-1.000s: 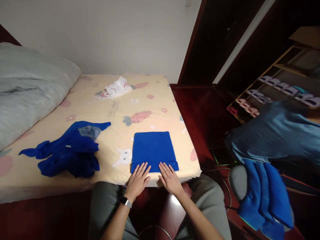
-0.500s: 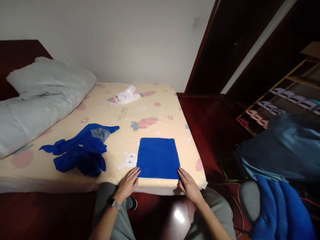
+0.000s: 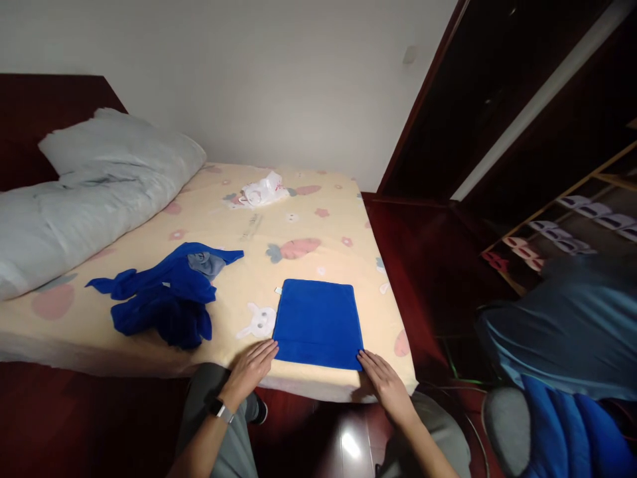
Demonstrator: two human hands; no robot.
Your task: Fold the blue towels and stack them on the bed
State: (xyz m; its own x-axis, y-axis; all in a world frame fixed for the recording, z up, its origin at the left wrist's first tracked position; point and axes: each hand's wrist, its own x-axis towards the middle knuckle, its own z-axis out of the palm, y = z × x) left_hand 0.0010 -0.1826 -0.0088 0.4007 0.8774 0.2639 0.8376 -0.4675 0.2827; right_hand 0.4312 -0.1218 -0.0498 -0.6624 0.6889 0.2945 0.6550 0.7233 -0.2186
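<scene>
A folded blue cloth (image 3: 318, 322), a neat rectangle, lies near the front edge of the bed (image 3: 308, 219). My left hand (image 3: 250, 366), with a watch on its wrist, rests at the cloth's near left corner with fingers curled at the edge. At the near right corner lies my right hand (image 3: 382, 378), its fingertips touching the cloth's edge. Whether either hand pinches the fabric is not clear. A crumpled heap of blue clothes (image 3: 164, 299) sits to the left on the bed.
A grey pillow or duvet (image 3: 84, 186) lies at the bed's left. A white plastic bag (image 3: 261, 191) sits at the far end. To the right are a blue garment over a chair (image 3: 562, 332), more blue cloths (image 3: 567, 431) and a shoe rack (image 3: 572, 226).
My hands slid from the middle of the cloth's front edge out to its two near corners. The camera view lifted and shifted left.
</scene>
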